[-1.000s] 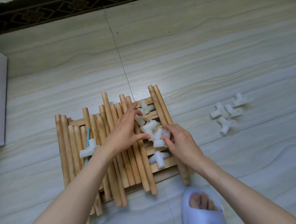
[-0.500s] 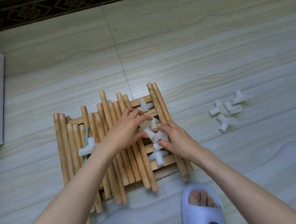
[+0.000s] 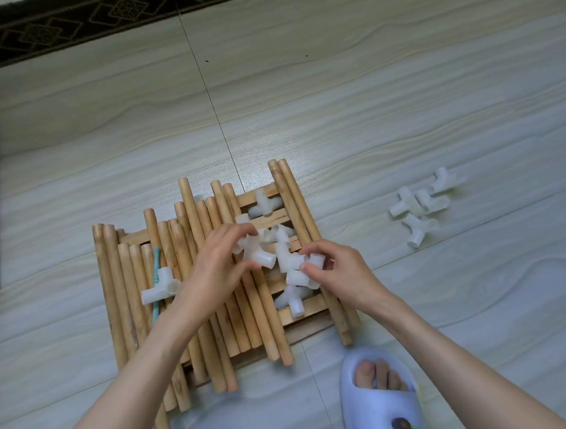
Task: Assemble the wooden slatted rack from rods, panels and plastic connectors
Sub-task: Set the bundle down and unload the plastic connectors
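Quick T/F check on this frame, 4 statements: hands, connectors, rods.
1. The left hand grips a white plastic connector. True.
2. The wooden rods stand upright in connectors. False: they lie loose on a slatted wooden panel.
3. A group of connectors sits on the floor right of the pile. True.
4. The right hand is empty. False: its fingers pinch a connector.

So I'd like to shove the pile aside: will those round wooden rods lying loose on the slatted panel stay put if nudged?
Probably not. The round wooden rods are smooth cylinders lying unfastened, so they would likely roll sideways. They look stiff, so no bending. Several overhang the slatted wooden panel at its near edge and might tip off.
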The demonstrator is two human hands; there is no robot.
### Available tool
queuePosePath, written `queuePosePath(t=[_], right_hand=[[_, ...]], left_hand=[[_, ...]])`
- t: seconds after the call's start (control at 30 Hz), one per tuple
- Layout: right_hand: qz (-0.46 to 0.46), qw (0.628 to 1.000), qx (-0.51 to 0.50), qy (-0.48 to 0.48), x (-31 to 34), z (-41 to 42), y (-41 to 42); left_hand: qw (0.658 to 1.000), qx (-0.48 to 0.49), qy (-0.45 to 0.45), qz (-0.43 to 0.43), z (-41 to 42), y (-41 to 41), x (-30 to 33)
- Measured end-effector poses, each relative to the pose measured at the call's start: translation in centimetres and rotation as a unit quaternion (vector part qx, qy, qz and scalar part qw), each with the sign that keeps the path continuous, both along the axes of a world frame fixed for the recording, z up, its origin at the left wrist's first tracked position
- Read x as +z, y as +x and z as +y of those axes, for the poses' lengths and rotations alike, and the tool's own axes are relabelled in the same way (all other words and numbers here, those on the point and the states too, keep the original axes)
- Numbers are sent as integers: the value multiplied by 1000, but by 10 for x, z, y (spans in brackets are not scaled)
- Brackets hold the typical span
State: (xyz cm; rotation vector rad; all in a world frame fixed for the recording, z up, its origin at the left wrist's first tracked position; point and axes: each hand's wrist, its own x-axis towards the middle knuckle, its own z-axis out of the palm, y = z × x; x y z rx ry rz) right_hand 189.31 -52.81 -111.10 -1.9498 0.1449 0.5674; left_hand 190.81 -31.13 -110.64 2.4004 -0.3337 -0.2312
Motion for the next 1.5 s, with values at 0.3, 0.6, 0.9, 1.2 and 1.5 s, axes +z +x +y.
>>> queuePosePath(t=[0.3,0.6,0.9,1.2,1.5], right_hand=[[-43,937,-348,-11,-7,-87,3],[-68,933,-271,-228,-35,-124,20],[-82,937,-277,-194,-31,-126,40],[-169,946,-106,-254,-18,-73,16],[-268,940,-11,-209,-18,-25,-15]], left_hand=[[997,-40,-62,27,-102,-1,5],[984,71,-44,158,-198,29,-42],[953,38,-151,260,-221,55,-41],[992,10,-113,52,-127,24,-5],[995,62,72,19,-35,0,-18]])
